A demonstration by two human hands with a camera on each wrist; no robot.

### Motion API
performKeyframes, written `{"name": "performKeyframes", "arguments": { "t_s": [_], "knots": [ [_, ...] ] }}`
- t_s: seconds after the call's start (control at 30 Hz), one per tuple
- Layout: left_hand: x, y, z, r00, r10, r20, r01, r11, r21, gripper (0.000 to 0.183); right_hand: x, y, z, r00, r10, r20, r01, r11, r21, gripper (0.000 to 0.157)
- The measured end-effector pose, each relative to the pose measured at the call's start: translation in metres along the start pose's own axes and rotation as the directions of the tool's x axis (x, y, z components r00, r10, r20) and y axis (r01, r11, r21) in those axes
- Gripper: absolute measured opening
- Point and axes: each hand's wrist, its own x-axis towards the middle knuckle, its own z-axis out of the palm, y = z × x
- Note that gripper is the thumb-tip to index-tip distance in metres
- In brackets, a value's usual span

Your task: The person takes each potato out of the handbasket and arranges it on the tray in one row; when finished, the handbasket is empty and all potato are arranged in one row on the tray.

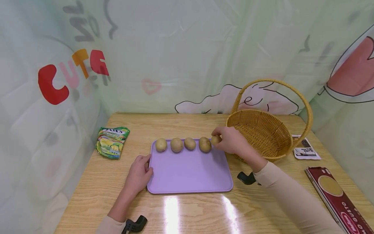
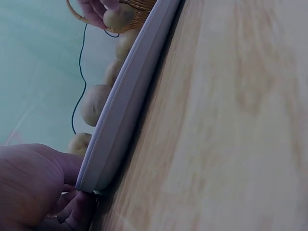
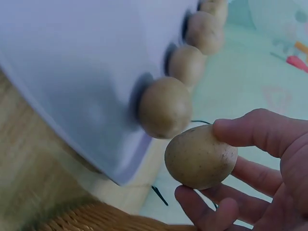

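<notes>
My right hand (image 1: 230, 139) pinches a small potato (image 3: 201, 156) between thumb and fingers, over the far right corner of the lilac tray (image 1: 190, 172). Several more potatoes (image 1: 176, 145) sit in a row along the tray's far edge, and the rightmost potato (image 3: 165, 108) is right beside the held one. At the tray's left side, my left hand (image 1: 138, 174) grips the rim. In the left wrist view, the left thumb lies at the rim and the curled fingers (image 2: 72, 211) are below the tray's edge, partly hidden.
A wicker basket (image 1: 258, 135) with a tall handle stands at the back right, close to the tray and behind my right forearm. A green snack bag (image 1: 112, 142) lies at the left. Over at the right are a small white packet (image 1: 305, 149) and a dark red box (image 1: 336, 198).
</notes>
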Motion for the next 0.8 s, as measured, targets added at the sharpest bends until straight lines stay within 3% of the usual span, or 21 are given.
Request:
{"name": "performKeyframes", "arguments": {
  "t_s": [0.53, 0.8],
  "knots": [
    [0.000, -0.001, 0.000, 0.999, 0.027, -0.025, -0.026, 1.000, 0.012, 0.047, 0.003, -0.005, 0.030, 0.996, 0.092, -0.021, -0.094, 0.986, -0.139, 0.027],
    [0.000, -0.002, 0.000, 1.000, 0.004, -0.003, -0.004, 1.000, -0.007, 0.048, 0.010, -0.004, 0.040, 0.994, 0.108, 0.002, -0.107, 0.988, -0.115, 0.027]
  ]
}}
